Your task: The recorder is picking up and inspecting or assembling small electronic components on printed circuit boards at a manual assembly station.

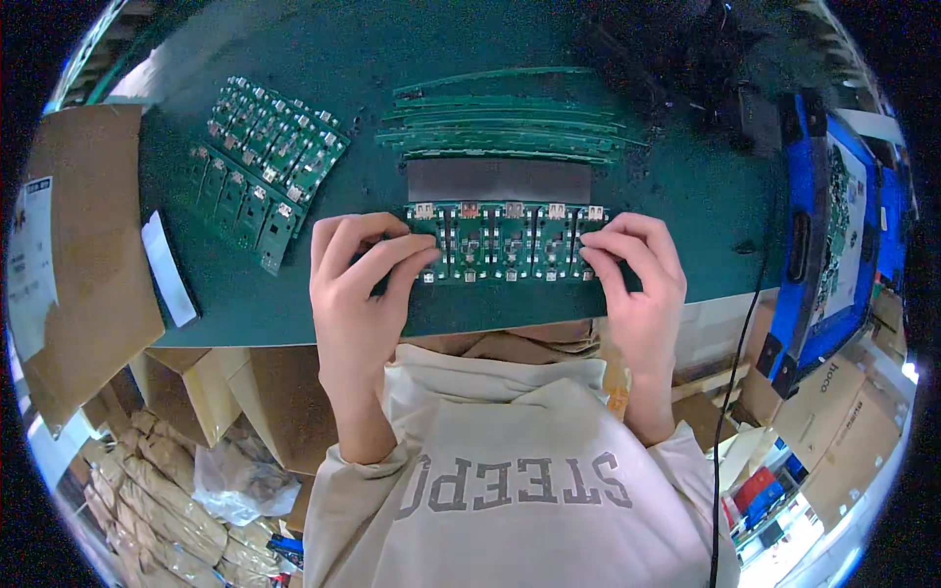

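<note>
A green circuit board panel [513,242], made of several joined small boards with metal connectors, lies lengthwise before me at the front of the green work surface. My left hand [365,274] pinches its left end between thumb and fingers. At the opposite end, my right hand [637,269] grips the panel's edge the same way. Just behind the panel is a flat dark grey strip [500,180]. Beyond that, several thin green board strips [500,127] lie side by side.
More circuit board panels [274,147] lie stacked at the left, near a white strip [169,269]. A cardboard box [88,235] stands at the left edge. On the right are a blue crate [799,245] and a hanging black cable [737,367]. Dark clutter [686,69] fills the far right.
</note>
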Demonstrator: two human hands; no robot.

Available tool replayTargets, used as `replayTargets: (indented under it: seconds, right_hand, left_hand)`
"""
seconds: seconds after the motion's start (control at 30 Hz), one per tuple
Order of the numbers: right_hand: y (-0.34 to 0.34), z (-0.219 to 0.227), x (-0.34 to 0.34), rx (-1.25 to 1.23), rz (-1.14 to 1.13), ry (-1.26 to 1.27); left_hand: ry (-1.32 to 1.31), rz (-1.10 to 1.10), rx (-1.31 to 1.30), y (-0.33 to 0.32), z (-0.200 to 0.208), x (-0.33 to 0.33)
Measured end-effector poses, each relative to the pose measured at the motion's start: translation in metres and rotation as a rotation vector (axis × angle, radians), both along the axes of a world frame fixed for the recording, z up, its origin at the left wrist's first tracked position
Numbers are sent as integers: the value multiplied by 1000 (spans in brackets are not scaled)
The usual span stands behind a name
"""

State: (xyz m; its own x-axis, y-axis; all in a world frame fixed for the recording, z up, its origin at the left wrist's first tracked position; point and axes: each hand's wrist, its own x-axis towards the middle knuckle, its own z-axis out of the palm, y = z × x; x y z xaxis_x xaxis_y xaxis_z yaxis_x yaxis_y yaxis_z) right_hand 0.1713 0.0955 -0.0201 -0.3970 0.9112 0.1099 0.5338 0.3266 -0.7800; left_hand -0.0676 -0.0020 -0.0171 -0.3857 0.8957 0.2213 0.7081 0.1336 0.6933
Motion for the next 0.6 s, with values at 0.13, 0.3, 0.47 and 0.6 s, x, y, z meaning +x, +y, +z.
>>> replayTargets:
  seconds: [0.13, 0.3, 0.47, 0.6]
  right_hand:
    - [3, -1, -6, 78, 56, -23]
    - [3, -4, -14, 226, 137, -44]
    - [1, -2, -18, 208, 149, -14]
    - [-2, 1, -32, 297, 176, 22]
  left_hand:
    - [1, 10, 40, 1, -1, 4]
    - [22, -35, 95, 10, 0, 19]
    - [-2, -83, 73, 16, -7, 27]
    - [-39, -71, 88, 15, -10, 28]
